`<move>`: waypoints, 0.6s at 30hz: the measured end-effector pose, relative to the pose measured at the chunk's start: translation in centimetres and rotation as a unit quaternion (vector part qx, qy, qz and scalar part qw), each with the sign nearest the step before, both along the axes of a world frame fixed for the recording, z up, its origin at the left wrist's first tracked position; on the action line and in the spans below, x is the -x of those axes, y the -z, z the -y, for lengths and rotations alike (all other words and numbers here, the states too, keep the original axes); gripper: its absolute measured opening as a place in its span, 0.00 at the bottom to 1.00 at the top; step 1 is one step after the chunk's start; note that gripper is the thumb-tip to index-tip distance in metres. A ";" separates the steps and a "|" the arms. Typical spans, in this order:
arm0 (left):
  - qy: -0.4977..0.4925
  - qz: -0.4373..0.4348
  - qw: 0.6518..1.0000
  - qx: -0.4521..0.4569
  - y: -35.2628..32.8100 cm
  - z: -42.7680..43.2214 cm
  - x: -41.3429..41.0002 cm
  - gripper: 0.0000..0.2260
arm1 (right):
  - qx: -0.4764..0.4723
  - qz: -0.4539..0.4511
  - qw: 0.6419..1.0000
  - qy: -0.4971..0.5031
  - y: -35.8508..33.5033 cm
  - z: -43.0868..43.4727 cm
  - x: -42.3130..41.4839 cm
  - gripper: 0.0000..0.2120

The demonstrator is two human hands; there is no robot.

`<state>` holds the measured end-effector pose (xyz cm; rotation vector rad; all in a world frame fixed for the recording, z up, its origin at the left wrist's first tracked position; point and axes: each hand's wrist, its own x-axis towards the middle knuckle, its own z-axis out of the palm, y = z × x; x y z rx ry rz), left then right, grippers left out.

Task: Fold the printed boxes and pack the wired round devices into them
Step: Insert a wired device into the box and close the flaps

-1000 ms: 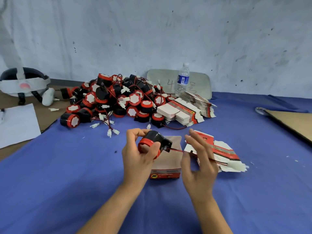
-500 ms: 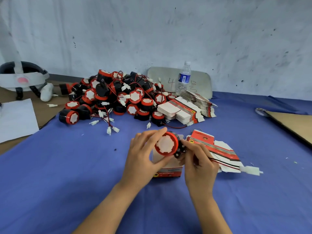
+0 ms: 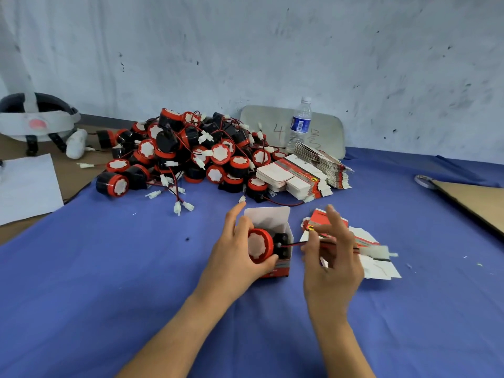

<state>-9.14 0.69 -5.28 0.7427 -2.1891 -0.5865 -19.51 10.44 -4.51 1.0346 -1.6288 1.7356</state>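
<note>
- The wired round device (image 3: 260, 245), black-bodied with a red rim and a white face, sits at the mouth of the printed box (image 3: 283, 267), its black back end already down between the box walls and its face turned toward the camera.
- The left hand (image 3: 234, 257) grips the device around its red rim, thumb underneath and fingers over the top.
- The box stands open on the blue tabletop (image 3: 109, 282), its white lid flap (image 3: 268, 218) upright at 12 o'clock from the device.
- The red-and-black wire (image 3: 296, 244) runs out of the device toward 3 o'clock. The right hand (image 3: 331, 257) pinches it, with the other fingers spread above.
- The white connector (image 3: 380, 251) at the wire's end trails past that hand, over a flat unfolded box blank (image 3: 381, 268).
- Half a second ago the device was held higher and the right hand was close against its back. Now the device is lower, into the box, and the right hand is farther out along the wire.
- By my judgement the device is being seated, and the wire must still be tucked in before the lid can be shut.
- At 11 o'clock lies the heap of unpacked devices (image 3: 191, 154). At 1 o'clock lie stacked flat boxes (image 3: 297, 177) and a water bottle (image 3: 300, 124).
</note>
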 end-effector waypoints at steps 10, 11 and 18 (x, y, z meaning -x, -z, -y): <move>-0.036 0.029 0.999 -0.001 0.5 0.0 0.3 0.12 | 0.013 0.028 0.999 -0.033 0.1 0.1 -0.6 0.32; -0.032 0.035 0.999 -0.003 0.5 0.0 0.3 0.11 | 0.001 0.019 0.999 -0.033 0.1 0.1 -0.7 0.30; -0.036 0.064 0.997 -0.025 0.8 -0.2 0.3 0.12 | 0.012 -0.069 0.997 -0.028 0.1 0.2 -0.8 0.30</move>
